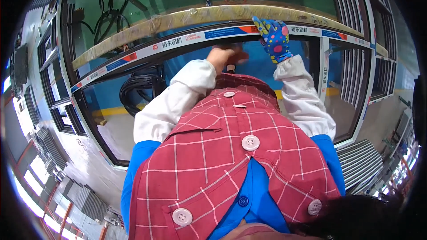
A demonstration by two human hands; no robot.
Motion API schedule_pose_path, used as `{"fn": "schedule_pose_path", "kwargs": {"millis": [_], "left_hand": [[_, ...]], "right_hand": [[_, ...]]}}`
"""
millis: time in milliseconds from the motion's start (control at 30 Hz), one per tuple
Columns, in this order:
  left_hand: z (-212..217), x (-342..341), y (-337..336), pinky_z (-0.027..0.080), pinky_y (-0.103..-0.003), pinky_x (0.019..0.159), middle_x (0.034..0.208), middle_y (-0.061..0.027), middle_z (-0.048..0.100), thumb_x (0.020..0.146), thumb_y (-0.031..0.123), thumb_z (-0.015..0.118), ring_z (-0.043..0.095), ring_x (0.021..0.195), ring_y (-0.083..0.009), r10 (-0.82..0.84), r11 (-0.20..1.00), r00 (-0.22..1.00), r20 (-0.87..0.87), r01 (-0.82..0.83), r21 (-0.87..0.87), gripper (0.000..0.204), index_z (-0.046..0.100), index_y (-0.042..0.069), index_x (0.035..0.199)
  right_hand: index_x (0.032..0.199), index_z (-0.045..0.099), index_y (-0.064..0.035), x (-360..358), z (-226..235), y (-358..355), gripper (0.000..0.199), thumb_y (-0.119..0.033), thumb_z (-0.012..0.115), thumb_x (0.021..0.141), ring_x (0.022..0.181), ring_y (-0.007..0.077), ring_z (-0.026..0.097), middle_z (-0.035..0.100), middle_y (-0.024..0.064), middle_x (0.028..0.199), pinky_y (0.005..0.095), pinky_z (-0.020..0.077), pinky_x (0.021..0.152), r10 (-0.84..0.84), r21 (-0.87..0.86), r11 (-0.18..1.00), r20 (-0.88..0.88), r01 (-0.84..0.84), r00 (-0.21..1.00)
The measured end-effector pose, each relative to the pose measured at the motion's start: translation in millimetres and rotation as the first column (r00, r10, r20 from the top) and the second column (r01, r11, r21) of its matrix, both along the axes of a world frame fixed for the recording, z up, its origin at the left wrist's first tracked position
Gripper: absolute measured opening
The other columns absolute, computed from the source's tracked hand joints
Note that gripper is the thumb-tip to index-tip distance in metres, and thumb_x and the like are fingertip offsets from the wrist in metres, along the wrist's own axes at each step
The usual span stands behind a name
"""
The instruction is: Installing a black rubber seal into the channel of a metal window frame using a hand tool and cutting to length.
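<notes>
**Where the film-covered frame (200,37) spans my view, a gloved right hand (274,39) touches it**

While I watch from afar, the large rectangular frame extends in front of the wearer, its dark metal rail (147,53) faced with glossy white film carrying red and blue blocks. Just beyond runs a long bar (178,21) wrapped in crinkled yellowish film. The right hand's blue glove, spotted with coloured dots, lies across the rail; I cannot tell whether that grip clasps it. The bare left hand (227,58) is blurred just below the rail, so I cannot tell whether its grip is wide, narrow or holding anything. Puckered white sleeve covers (189,84) meet a red checked fabric garment (209,151). Looped black tubing (133,91) sits to the left.
</notes>
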State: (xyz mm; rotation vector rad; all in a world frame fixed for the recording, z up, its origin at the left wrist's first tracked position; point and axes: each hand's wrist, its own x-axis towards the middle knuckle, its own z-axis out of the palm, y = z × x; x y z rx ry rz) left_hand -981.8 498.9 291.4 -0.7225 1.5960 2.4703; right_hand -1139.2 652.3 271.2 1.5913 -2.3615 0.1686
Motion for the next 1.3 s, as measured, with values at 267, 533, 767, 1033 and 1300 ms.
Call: {"fn": "schedule_pose_path", "kwargs": {"millis": [267,533,767,1033,1300], "left_hand": [[11,-6,-19,0.035,-0.041,0.09,0.117,-0.0045,0.049,0.064,0.014,0.071,0.046,0.11,-0.0215,-0.305,-0.283,0.952,-0.01,-0.101,-0.954,0.071,0.042,0.008,0.129],[-25,-4,-58,0.04,-0.032,0.064,0.09,-0.0026,0.054,0.072,0.018,0.063,0.054,0.084,-0.0177,-0.372,-0.402,0.928,0.007,-0.155,-0.903,0.043,0.051,0.007,0.111],[-34,-3,-57,0.043,-0.028,0.063,0.08,-0.0003,0.052,0.078,0.016,0.055,0.054,0.077,-0.0146,-0.388,-0.499,0.921,0.036,-0.177,-0.848,0.024,0.052,0.007,0.1],[-10,5,-48,0.046,-0.028,0.072,0.105,-0.005,0.056,0.076,0.014,0.058,0.055,0.091,-0.0169,-0.404,-0.488,0.914,-0.031,-0.244,-0.838,0.049,0.048,0.001,0.122],[-34,92,-37,0.05,-0.026,0.062,0.101,-0.0174,0.064,0.089,0.015,0.056,0.064,0.08,-0.0205,0.311,0.899,0.93,0.197,-0.355,0.256,0.034,0.052,-0.004,0.117]], "right_hand": [[0.121,0.054,-0.0062,14,-2,-44,0.054,-0.02,0.065,0.07,0.095,0.0273,0.056,0.058,0.0112,0.103,0.0378,0.0452,0.077,0.159,-0.048,0.987,0.177,-0.153,0.971],[0.121,0.054,-0.0074,33,-9,-57,0.053,-0.019,0.065,0.071,0.089,0.0256,0.056,0.059,0.0096,0.098,0.0364,0.0462,0.075,0.158,-0.02,0.987,0.147,-0.157,0.976],[0.121,0.053,-0.0049,35,-13,-59,0.061,-0.024,0.073,0.067,0.091,0.0275,0.057,0.06,0.0099,0.099,0.0378,0.0453,0.078,0.176,0.008,0.984,0.171,-0.18,0.969],[0.121,0.054,-0.0084,33,-20,-54,0.058,-0.025,0.072,0.068,0.09,0.0278,0.058,0.06,0.0096,0.098,0.0384,0.0456,0.077,0.144,-0.05,0.989,0.206,-0.136,0.968],[0.129,0.049,-0.011,38,-11,-47,0.066,-0.026,0.07,0.068,0.096,0.0268,0.055,0.058,0.0096,0.104,0.0384,0.0422,0.085,0.139,-0.034,0.99,0.168,-0.135,0.976]]}}
